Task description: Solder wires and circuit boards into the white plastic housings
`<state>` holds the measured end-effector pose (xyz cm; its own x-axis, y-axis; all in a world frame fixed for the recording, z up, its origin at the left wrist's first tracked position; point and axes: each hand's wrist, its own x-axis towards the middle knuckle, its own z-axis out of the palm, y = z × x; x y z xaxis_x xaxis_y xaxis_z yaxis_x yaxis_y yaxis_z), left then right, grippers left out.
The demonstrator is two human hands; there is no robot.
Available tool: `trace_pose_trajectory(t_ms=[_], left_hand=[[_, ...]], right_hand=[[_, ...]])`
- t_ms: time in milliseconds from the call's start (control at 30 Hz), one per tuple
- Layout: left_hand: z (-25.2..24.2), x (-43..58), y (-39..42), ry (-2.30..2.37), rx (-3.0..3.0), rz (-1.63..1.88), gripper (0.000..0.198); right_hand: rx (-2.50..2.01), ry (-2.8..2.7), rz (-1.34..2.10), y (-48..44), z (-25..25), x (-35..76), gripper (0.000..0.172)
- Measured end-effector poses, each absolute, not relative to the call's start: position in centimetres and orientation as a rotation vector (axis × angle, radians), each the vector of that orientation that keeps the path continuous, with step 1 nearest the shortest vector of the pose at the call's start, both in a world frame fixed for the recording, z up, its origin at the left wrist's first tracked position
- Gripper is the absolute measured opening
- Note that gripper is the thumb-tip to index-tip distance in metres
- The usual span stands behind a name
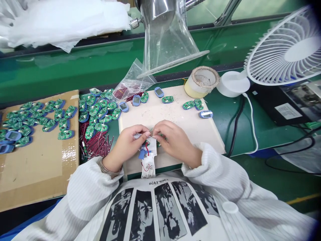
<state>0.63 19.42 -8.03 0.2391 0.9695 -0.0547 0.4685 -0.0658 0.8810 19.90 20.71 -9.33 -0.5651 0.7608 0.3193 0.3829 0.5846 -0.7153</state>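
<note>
My left hand [131, 142] and my right hand [173, 140] meet over the pale work board [200, 134], their fingertips pinched nearly together. A thin strand shows between them, too fine and too covered to identify. Just below my fingers lies a white strip-like piece [148, 170] with red wires [147, 149] and a blue part [141, 154] on it. A green circuit board is partly hidden beneath my right fingers. Farther up the board are blue-cased small displays [158, 92] and loose green circuit boards [168, 99].
Several circuit boards [94, 108] are heaped at left above dark red wires [96, 144], beside cardboard [37, 167] bearing more. A clear extraction hood [170, 43] hangs above. A tape roll [202, 83] and white fan [286, 50] stand back right; cables [237, 124] run along the right.
</note>
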Motion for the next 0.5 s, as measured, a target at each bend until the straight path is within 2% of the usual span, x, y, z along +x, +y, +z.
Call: trace_pose_trajectory(t_ms=[100, 300, 433, 500], left_hand=[[-8.2, 1.0, 19.2, 1.346, 1.685, 0.738, 0.020], [-5.8, -0.7, 20.5, 1.482, 1.948, 0.656, 0.021], [-3.0, -2.9, 21.3, 1.478, 2.080, 0.540, 0.021], [-2.7, -3.4, 20.8, 1.385, 2.105, 0.426, 0.021]], right_hand=[[-1.076, -1.964, 0.973, 20.7, -9.9, 19.6, 0.008], [-1.110, -1.873, 1.032, 20.5, -9.2, 19.2, 0.001], [-1.147, -2.135, 0.771, 20.4, -8.4, 21.2, 0.006], [-1.055, -2.316, 0.657, 20.6, -8.7, 22.6, 0.020]])
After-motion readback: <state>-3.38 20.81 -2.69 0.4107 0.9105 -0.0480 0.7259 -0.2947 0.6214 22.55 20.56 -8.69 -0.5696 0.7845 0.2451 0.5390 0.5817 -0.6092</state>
